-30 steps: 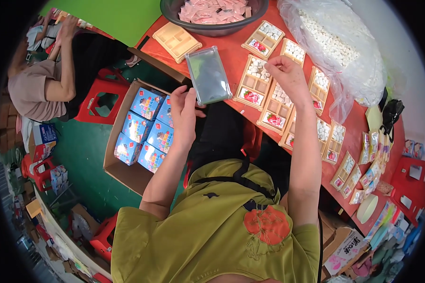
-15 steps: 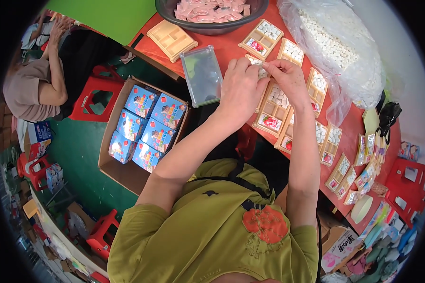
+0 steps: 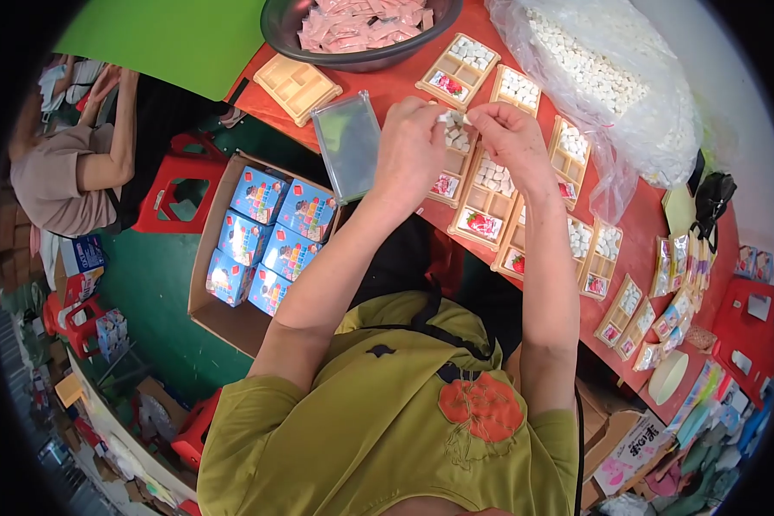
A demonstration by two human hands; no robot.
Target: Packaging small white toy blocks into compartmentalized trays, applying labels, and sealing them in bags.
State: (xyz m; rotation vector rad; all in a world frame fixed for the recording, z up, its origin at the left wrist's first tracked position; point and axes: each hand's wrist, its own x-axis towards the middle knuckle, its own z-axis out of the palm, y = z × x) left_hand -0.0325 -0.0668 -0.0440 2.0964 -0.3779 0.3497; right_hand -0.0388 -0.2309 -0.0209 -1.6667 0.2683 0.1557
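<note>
My left hand [image 3: 411, 148] is closed, with a small white block [image 3: 444, 117] showing at its fingertips. My right hand [image 3: 514, 144] is pinched just beside it; whether it holds a block too, I cannot tell. Both hover over a cream compartment tray [image 3: 443, 199] that has white blocks in its upper section and a red-and-white strawberry packet in a lower one. To its right lies a similar tray [image 3: 473, 205], partly filled. More such trays [image 3: 421, 84] surround my hands. A clear plastic box [image 3: 350, 146] stands left of my left hand.
A dark basin [image 3: 275, 34] of pink packets and an unfilled tray [image 3: 294, 88] are at the back. A clear bag [image 3: 615, 112] of white blocks sits right. Blue boxes [image 3: 262, 196] fill a carton [image 3: 202, 267] at left. Another person [image 3: 64, 181] sits far left.
My view has shifted slightly, so the table things appear further left. My hands have parted a little, uncovering more of the tray and its white blocks.
</note>
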